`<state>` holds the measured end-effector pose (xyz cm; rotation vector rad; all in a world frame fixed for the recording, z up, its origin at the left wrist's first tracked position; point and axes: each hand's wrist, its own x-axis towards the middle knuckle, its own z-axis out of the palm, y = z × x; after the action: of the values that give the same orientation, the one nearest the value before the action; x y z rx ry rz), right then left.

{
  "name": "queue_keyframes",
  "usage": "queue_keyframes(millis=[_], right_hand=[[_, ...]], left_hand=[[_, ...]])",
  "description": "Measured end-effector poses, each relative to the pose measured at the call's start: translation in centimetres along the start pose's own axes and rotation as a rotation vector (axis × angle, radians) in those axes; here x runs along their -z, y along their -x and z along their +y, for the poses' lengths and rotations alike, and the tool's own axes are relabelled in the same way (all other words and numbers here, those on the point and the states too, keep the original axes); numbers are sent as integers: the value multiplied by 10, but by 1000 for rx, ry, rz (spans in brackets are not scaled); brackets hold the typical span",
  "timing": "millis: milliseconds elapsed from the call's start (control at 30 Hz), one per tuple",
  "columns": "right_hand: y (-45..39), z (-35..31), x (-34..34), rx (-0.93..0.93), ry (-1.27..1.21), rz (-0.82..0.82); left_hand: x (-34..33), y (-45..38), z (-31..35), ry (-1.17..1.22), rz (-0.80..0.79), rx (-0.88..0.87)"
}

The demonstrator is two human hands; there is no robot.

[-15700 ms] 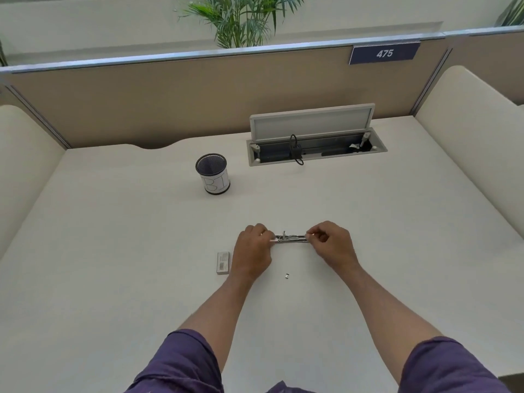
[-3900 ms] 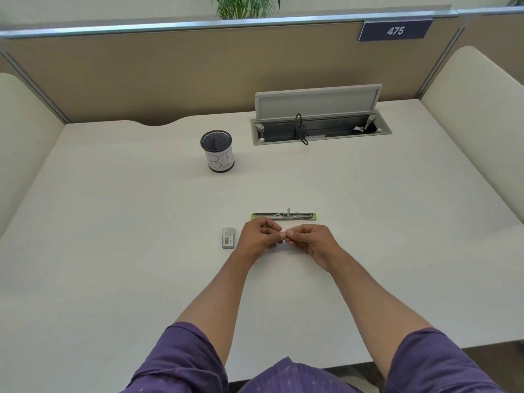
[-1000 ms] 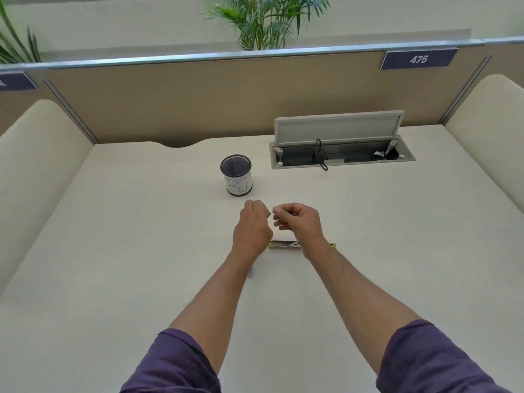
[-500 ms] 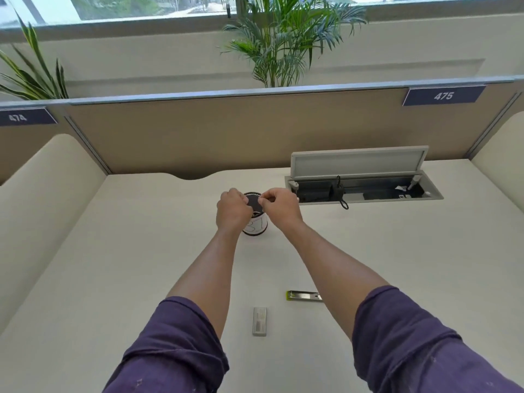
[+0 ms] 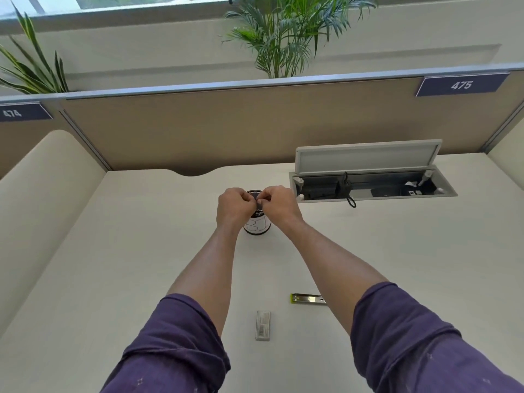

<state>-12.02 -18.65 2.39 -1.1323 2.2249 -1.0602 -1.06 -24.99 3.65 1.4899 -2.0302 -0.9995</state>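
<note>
Black mesh cup [image 5: 256, 226], round, upright at mid-desk and wrapped in a white paper label: my left hand [image 5: 234, 207] and right hand [image 5: 279, 204] meet just above its rim, fingers curled, tips pinched together. I cannot tell whether anything lies between them. I judge a drop into the cup is near, not yet made. Nearer me on the matte cream desk [image 5: 141, 251] lie a slim shiny metal strip [image 5: 307, 298] with a yellow-green end and a small white box [image 5: 262, 325].

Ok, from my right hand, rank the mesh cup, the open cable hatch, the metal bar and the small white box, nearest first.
1. Mesh cup, right under the right hand.
2. Cable hatch, just to its right.
3. Metal bar, back toward the body.
4. White box, nearest the body, leftward.
</note>
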Motion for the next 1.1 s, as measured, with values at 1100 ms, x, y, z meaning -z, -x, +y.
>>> queue_keyframes(millis=[1100], right_hand=[[207,85,-12,247,367,-374]], left_hand=[[-20,213,-106,-476,-262,-84]])
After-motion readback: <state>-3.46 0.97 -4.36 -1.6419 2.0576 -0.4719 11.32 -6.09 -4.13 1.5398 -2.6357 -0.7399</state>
